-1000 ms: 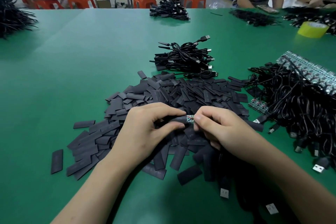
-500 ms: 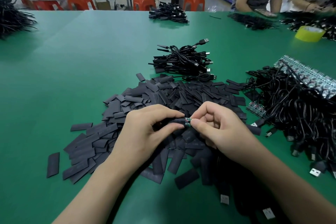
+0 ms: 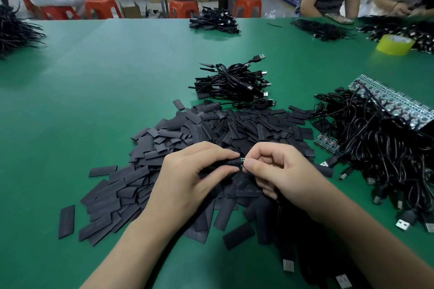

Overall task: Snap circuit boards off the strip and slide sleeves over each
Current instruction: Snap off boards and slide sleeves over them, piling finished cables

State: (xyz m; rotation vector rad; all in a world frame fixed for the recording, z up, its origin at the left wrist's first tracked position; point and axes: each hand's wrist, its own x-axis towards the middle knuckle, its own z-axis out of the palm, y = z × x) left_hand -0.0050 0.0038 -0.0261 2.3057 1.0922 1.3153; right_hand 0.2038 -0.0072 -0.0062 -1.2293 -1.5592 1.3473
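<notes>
My left hand (image 3: 187, 178) pinches a black sleeve (image 3: 226, 164) between thumb and forefinger, just above a big heap of flat black sleeves (image 3: 211, 138). My right hand (image 3: 284, 173) pinches the small green circuit board (image 3: 242, 161), whose tip still shows at the sleeve's mouth; most of the board is hidden inside. A strip of circuit boards (image 3: 392, 103) lies on a tangle of black USB cables (image 3: 380, 148) at the right, and a short strip piece (image 3: 326, 144) sits at that tangle's left edge.
A bundle of sleeved USB cables (image 3: 234, 84) lies behind the sleeve heap. A yellow tape roll (image 3: 394, 44) stands far right. More cable piles (image 3: 216, 21) lie at the table's far edge, where other people sit. USB plugs (image 3: 288, 265) lie near my right forearm.
The visible part of the board between my fingers has shrunk as the sleeve slid further over it. Both hands stay close together above the heap.
</notes>
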